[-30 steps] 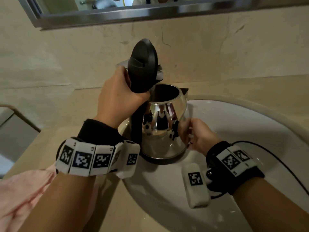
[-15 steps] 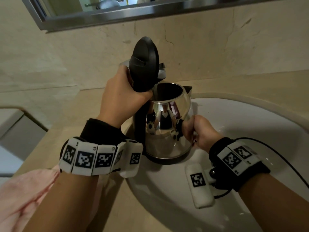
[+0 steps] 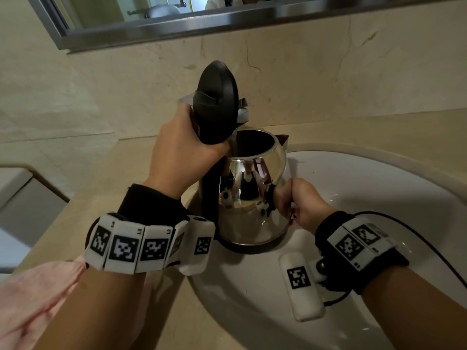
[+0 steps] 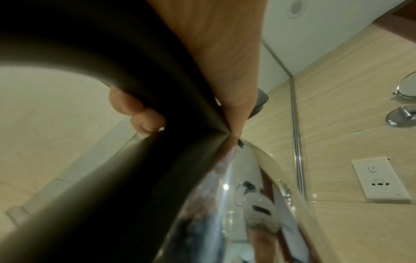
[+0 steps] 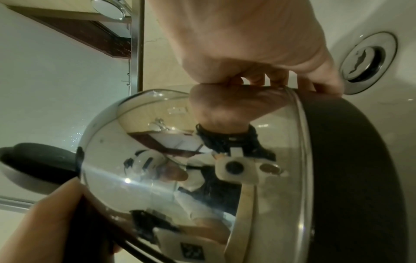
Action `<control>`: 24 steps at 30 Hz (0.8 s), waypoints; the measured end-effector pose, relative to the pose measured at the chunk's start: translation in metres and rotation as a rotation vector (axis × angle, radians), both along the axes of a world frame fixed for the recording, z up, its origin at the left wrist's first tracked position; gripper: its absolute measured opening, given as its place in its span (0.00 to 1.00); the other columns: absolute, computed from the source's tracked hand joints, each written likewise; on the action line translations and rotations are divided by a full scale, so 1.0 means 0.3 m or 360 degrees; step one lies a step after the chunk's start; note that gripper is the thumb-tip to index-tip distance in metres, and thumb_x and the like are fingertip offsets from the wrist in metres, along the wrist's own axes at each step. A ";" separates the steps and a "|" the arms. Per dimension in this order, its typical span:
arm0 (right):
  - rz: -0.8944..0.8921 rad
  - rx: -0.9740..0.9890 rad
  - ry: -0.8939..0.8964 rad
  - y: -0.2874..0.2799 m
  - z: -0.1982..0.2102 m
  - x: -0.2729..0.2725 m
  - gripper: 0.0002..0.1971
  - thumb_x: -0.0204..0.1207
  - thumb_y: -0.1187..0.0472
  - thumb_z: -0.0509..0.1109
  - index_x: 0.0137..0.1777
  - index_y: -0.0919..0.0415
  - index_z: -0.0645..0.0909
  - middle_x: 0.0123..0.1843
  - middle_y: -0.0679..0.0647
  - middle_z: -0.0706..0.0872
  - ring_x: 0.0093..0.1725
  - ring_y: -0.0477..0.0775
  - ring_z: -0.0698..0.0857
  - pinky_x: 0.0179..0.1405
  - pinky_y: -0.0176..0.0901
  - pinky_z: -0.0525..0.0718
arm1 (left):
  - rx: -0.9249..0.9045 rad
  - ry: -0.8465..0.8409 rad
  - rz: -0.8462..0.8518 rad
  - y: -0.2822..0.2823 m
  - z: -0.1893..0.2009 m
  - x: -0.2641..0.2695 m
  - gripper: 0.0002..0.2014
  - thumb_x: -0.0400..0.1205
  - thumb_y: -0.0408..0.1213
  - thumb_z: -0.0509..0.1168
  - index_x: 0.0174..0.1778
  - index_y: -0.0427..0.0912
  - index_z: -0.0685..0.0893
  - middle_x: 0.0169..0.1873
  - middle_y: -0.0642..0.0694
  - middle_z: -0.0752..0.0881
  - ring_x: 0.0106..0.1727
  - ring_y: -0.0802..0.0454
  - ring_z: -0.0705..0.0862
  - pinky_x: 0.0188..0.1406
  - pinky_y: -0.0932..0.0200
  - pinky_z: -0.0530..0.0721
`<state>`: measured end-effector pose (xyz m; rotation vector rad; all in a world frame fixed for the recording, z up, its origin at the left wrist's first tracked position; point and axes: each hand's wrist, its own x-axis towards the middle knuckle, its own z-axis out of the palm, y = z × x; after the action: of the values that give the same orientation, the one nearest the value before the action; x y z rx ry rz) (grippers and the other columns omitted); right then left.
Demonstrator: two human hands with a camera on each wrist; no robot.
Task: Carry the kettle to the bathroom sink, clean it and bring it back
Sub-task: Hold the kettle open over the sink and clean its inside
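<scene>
Mirror-bright steel kettle (image 3: 252, 198) (matt lid (image 3: 217, 97))

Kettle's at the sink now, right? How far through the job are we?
Done: the kettle is at the sink, lid flipped open. In hand: the left hand grips the handle and the right hand rests on the steel body. Left: no water visible, so rinsing and carrying it back.

On my left hand (image 3: 182, 157) side I see a black fabric cuff (image 3: 149, 205), then a ring of white blocks printed with black square markers (image 3: 141, 246). Behind my right hand (image 3: 300, 205) sits a black strap with marker tiles (image 3: 358, 243), a white tagged module (image 3: 303, 286) and a thin black cable (image 3: 429, 246).
</scene>
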<state>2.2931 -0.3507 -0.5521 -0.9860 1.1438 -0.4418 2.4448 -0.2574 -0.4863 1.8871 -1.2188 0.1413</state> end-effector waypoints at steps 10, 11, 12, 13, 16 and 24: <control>0.0043 0.0027 0.0099 -0.006 0.010 0.003 0.09 0.59 0.73 0.54 0.21 0.63 0.66 0.20 0.55 0.72 0.26 0.52 0.72 0.28 0.38 0.71 | -0.0011 0.0028 -0.0025 0.000 -0.001 0.005 0.27 0.70 0.39 0.73 0.65 0.42 0.75 0.39 0.63 0.77 0.41 0.67 0.78 0.37 0.71 0.77; 0.0044 0.0032 0.0101 -0.010 0.002 0.002 0.11 0.65 0.73 0.53 0.23 0.63 0.67 0.22 0.55 0.73 0.27 0.52 0.72 0.28 0.38 0.71 | -0.0012 0.0029 -0.0027 -0.001 -0.003 0.007 0.27 0.70 0.39 0.73 0.65 0.43 0.75 0.39 0.63 0.77 0.41 0.67 0.79 0.38 0.71 0.78; 0.0045 0.0036 0.0106 -0.017 -0.007 0.002 0.14 0.71 0.71 0.53 0.24 0.63 0.67 0.20 0.55 0.74 0.25 0.52 0.73 0.27 0.38 0.71 | -0.0014 0.0026 -0.0025 -0.002 -0.004 0.008 0.27 0.70 0.38 0.73 0.65 0.43 0.75 0.39 0.64 0.77 0.41 0.68 0.79 0.38 0.71 0.78; 0.0053 0.0026 0.0122 -0.018 -0.012 0.004 0.15 0.72 0.71 0.53 0.24 0.63 0.67 0.16 0.54 0.74 0.23 0.51 0.74 0.26 0.37 0.71 | -0.0017 0.0022 -0.0021 -0.002 -0.005 0.009 0.27 0.70 0.38 0.73 0.65 0.43 0.75 0.38 0.64 0.77 0.41 0.68 0.78 0.37 0.72 0.78; 0.0071 0.0015 0.0151 -0.010 0.001 0.011 0.09 0.60 0.73 0.54 0.22 0.63 0.66 0.08 0.52 0.70 0.22 0.52 0.72 0.25 0.36 0.70 | -0.0019 0.0014 -0.0021 -0.002 -0.004 0.007 0.26 0.70 0.38 0.73 0.64 0.44 0.75 0.38 0.64 0.77 0.40 0.69 0.78 0.34 0.78 0.75; 0.0072 0.0002 0.0227 -0.010 0.003 0.004 0.04 0.54 0.70 0.56 0.22 0.65 0.68 0.25 0.61 0.73 0.31 0.57 0.69 0.32 0.45 0.69 | -0.0007 0.0017 -0.0021 0.000 0.001 0.005 0.24 0.70 0.39 0.73 0.61 0.42 0.75 0.38 0.61 0.78 0.41 0.64 0.79 0.39 0.65 0.81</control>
<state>2.2943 -0.3537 -0.5513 -1.0531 1.2471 -0.3386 2.4463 -0.2575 -0.4859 1.8731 -1.2229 0.1267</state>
